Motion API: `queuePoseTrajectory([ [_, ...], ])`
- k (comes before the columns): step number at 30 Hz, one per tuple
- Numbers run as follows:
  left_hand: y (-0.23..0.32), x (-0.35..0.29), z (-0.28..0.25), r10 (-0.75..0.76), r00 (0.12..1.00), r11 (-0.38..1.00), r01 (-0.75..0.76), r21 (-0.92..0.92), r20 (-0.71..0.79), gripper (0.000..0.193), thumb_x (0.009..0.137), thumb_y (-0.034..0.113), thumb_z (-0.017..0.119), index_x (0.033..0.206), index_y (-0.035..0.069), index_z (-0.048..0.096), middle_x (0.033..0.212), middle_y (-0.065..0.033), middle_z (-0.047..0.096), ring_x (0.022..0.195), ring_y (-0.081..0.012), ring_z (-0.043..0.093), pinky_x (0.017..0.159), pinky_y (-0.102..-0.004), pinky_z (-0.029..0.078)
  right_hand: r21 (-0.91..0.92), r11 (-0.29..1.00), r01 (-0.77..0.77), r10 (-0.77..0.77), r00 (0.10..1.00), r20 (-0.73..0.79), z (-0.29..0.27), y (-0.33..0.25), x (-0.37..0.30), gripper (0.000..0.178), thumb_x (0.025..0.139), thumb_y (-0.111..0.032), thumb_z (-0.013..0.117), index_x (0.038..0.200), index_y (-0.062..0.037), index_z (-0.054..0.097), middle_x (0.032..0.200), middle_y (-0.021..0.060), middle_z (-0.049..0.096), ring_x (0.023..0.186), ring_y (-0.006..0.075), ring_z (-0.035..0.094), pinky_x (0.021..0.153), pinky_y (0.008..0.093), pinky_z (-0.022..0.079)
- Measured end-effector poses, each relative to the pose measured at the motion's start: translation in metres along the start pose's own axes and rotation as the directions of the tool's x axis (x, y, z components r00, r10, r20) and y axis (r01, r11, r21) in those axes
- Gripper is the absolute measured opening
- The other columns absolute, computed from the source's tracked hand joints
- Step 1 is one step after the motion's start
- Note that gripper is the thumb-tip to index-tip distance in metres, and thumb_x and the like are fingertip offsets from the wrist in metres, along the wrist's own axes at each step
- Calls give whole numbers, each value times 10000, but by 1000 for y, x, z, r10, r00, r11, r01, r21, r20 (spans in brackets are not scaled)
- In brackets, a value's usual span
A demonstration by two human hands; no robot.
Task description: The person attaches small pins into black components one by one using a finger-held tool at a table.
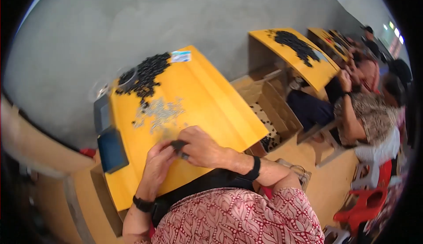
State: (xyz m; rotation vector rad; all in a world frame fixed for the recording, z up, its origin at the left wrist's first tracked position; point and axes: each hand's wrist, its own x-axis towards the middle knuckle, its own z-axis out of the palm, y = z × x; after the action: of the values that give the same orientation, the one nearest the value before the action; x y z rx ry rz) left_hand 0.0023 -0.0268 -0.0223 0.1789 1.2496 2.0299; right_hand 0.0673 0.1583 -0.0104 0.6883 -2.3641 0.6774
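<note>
Over the near part of the yellow table [216,98], my two hands meet around a small black piece [178,146]. The fingers of my left hand [159,159] pinch it from one side. My right hand [202,148] is closed on it from the other side, its fingers curled and partly hiding it. The exact kind of piece is blurred. Just beyond my hands lie scattered small silvery pieces [162,112]. Farther back spreads a heap of small black parts [152,72], with a clear round dish [128,79] at its left.
A dark blue open box [113,150] and a grey tray [103,114] stand along the table's left edge. At the back lies a blue-white packet [180,57]. A cardboard box [286,112] with black parts sits right of the table. Other people work at similar tables; a red stool [363,206] stands lower right.
</note>
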Motion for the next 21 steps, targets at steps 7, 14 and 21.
queuePoseTrajectory([
  [7,0,-7,-4,9,1000,1000,-10,-21,-16,243,895,92,629,1117,4,582,1068,-80,621,980,-166,609,901,-300,497,3,1000,-9,9,999,42,-5,-12,11,222,706,-93,693,899,0,638,946,126,561,928,311,552,827,417,435],
  [14,7,-5,-11,48,999,995,-46,-91,19,220,908,81,620,1115,17,586,1068,-74,626,1019,-176,615,927,-306,498,-53,997,49,-40,987,154,-45,-12,47,241,702,-29,712,937,-2,663,954,137,617,909,311,595,774,407,470],
  [21,10,-4,-12,61,997,991,-56,-119,43,220,915,78,610,1121,6,583,1084,-91,627,1037,-203,622,976,-341,485,-194,980,47,-19,989,143,-70,22,89,197,724,-30,692,914,14,671,929,132,614,885,318,581,772,393,470],
])
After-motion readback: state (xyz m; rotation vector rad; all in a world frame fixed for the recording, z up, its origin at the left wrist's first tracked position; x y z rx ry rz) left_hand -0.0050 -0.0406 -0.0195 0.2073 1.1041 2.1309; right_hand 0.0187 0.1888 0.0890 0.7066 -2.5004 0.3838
